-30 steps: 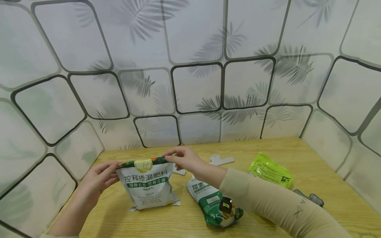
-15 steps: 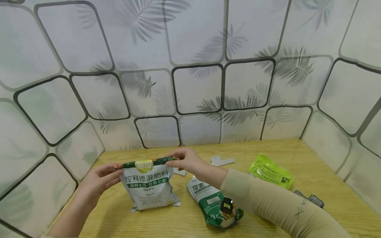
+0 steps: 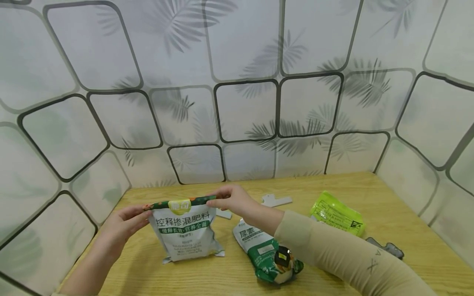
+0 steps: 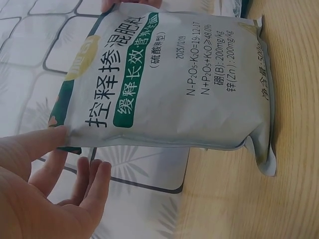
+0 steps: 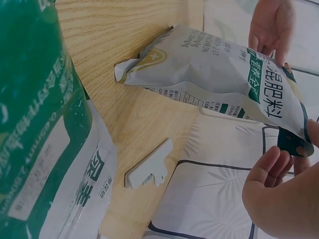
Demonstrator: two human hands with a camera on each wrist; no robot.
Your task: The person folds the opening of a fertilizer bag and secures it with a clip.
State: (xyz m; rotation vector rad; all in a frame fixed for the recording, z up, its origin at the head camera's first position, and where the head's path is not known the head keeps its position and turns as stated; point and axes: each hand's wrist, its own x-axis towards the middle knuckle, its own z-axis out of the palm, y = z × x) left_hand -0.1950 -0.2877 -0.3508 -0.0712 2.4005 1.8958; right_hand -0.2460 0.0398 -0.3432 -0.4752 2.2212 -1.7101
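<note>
A white fertilizer bag (image 3: pixel 185 234) with green bands and a yellow badge stands upright on the table, its green top edge folded over. My left hand (image 3: pixel 116 228) pinches the left end of the fold, thumb in front. At the other end, my right hand (image 3: pixel 235 199) pinches the fold between thumb and fingers. In the left wrist view the bag (image 4: pixel 164 89) shows its printed front, with the left hand's (image 4: pixel 50 194) other fingers behind the edge. The right wrist view shows a dark green flap at the corner held by the right hand (image 5: pixel 284 199).
A green and white bag (image 3: pixel 259 248) lies just right of the held one, under the right forearm. Further right are a lime-green packet (image 3: pixel 337 216) and a dark grey object (image 3: pixel 386 248). Two white clips lie behind, one clip (image 3: pixel 275 200) by the wall, another clip (image 3: pixel 224 213) partly hidden.
Both hands have shifted their pinch on the fold slightly; the left thumb sits lower and the left corner now shows more. The bag has stayed standing in place.
</note>
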